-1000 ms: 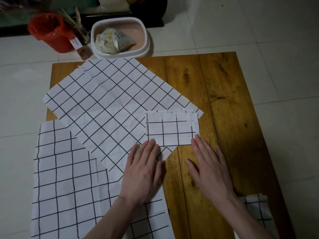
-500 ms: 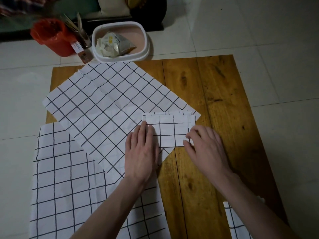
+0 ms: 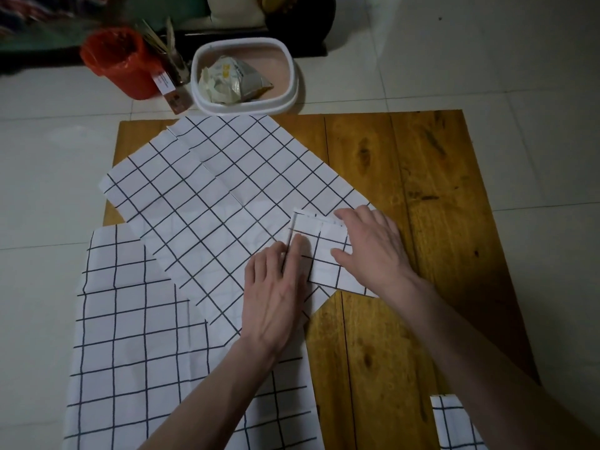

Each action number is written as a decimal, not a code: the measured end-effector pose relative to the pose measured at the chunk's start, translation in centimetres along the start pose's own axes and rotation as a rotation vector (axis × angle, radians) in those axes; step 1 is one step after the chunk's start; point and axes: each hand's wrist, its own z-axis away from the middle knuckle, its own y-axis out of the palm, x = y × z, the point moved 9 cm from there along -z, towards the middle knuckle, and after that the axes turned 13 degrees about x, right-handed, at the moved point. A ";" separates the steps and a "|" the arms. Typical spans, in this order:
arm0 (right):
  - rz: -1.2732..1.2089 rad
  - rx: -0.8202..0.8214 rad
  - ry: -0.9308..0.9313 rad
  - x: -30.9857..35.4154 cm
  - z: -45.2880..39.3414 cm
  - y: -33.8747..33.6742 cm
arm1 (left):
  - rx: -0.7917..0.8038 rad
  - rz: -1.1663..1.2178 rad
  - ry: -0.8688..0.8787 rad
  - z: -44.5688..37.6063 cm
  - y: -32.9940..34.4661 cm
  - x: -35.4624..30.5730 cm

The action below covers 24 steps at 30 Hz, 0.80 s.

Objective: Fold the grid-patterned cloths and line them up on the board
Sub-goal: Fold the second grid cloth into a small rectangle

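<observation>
the folded cloth point(image 3: 324, 254) is pressed flat under the left hand point(image 3: 276, 293) and right hand point(image 3: 370, 248) (palms seemingly open); if released, layers could spring apart.

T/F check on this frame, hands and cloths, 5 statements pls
1. Both hands rest on the small folded cloth. True: left hand at its left edge, right hand on its right part.
2. The folded cloth lies on bare floor. False: it sits on the diagonal open cloth and the wooden board.
3. The white tub is empty. False: it holds crumpled packaging.
4. The red bucket stands off the board. True.
5. The right hand is lifted clear. False: it presses flat.
</observation>
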 end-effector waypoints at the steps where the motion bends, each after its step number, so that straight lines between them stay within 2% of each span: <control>1: -0.021 0.016 0.025 -0.2 0.0 0.1 | 0.001 0.005 -0.009 0.1 0.1 0.1; 4: -0.067 0.055 0.076 -0.8 0.0 0.3 | 0.041 0.042 -0.020 0.6 0.5 0.2; 8: -0.189 0.017 0.041 -0.9 1.0 0.3 | 0.019 0.063 -0.054 1.4 0.3 0.1; 11: -0.418 0.052 0.036 -1.2 2.4 1.2 | 0.007 0.145 -0.123 2.0 -0.3 0.1; 15: -0.875 0.100 0.024 -1.3 5.3 2.1 | -0.003 0.328 -0.337 3.2 -0.8 0.7; 19: -1.090 0.084 0.017 -1.0 8.0 2.2 | 0.005 0.559 -0.475 4.2 -1.0 0.8; 24: -1.343 0.077 0.016 -0.7 10.6 2.3 | 0.084 1.121 -0.525 5.3 0.5 0.0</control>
